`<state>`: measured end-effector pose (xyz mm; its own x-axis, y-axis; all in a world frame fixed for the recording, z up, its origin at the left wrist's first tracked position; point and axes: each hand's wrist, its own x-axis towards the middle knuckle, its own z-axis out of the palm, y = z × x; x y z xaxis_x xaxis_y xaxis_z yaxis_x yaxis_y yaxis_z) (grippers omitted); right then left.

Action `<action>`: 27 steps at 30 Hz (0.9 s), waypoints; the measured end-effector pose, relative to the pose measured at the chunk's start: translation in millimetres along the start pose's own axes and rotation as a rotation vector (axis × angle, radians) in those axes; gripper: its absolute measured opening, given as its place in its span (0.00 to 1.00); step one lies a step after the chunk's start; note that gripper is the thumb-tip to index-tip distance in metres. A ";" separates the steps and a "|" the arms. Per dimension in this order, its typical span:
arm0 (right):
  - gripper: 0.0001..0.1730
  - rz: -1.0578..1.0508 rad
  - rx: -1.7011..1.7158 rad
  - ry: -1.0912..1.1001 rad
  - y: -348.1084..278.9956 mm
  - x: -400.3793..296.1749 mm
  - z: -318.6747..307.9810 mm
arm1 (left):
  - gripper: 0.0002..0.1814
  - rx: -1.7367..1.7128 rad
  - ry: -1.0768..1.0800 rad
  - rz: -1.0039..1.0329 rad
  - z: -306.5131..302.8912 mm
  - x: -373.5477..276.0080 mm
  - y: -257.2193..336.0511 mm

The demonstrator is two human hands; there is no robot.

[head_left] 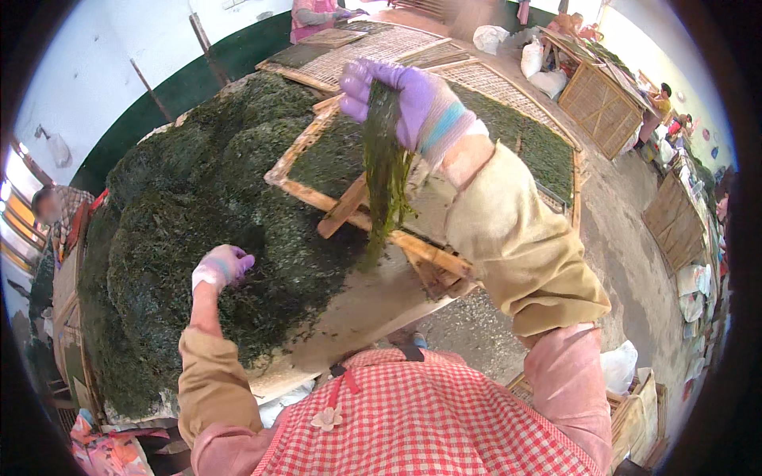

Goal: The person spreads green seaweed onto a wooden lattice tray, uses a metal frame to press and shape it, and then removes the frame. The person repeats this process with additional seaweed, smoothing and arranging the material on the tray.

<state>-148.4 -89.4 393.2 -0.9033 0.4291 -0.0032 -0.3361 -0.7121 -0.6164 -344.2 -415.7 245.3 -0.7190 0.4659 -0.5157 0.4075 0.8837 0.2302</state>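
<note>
My right hand (pixel 399 101), in a knit glove with purple fingers, is raised and grips a hanging clump of dark green seaweed (pixel 384 154). The strands fall past a wooden frame (pixel 303 202), which holds a layer of similar seaweed and has a short wooden bar (pixel 344 205) across its near edge. My left hand (pixel 223 268), gloved alike, is over or against a large seaweed heap (pixel 178 238) on the table (pixel 357 315). Its thumb shows, but the other fingertips are hard to make out.
Bamboo lattice racks (pixel 381 50) lie beyond the frame, one holding a seaweed layer (pixel 524 137). Another person (pixel 312 18) stands at the far end. A person (pixel 59 214) is at the left. White sacks (pixel 539 65) and upright bamboo racks (pixel 601 107) stand along the right.
</note>
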 end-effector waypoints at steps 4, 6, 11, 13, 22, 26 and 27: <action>0.16 -0.019 -0.081 0.049 -15.4 -18.3 -26.0 | 0.21 -0.396 0.216 0.390 11.9 37.5 85.9; 0.16 -0.039 -0.058 0.084 -24.7 -20.2 -48.7 | 0.26 -0.724 0.128 0.771 11.1 19.6 177.6; 0.15 -0.007 0.281 -0.501 -23.2 18.5 -135.3 | 0.23 -0.826 -0.031 1.256 43.8 46.2 303.9; 0.14 -0.053 0.155 -0.098 -29.1 6.4 -140.9 | 0.18 -0.654 -0.331 1.089 49.9 37.5 326.8; 0.06 -0.441 0.428 0.089 -76.9 -62.9 -285.9 | 0.15 -0.997 -0.779 0.710 114.2 84.4 353.0; 0.09 -0.614 0.629 0.583 -144.7 -110.6 -366.6 | 0.15 -0.829 -0.788 0.715 128.2 104.0 444.3; 0.10 -0.672 0.631 0.596 -165.0 -126.7 -389.9 | 0.15 -0.773 -0.794 0.746 132.8 104.1 472.8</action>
<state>125.5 190.4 188.2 -0.2679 0.9148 -0.3024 -0.9411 -0.3157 -0.1213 -151.7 44.7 190.9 0.1628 0.9266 -0.3391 -0.0537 0.3515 0.9347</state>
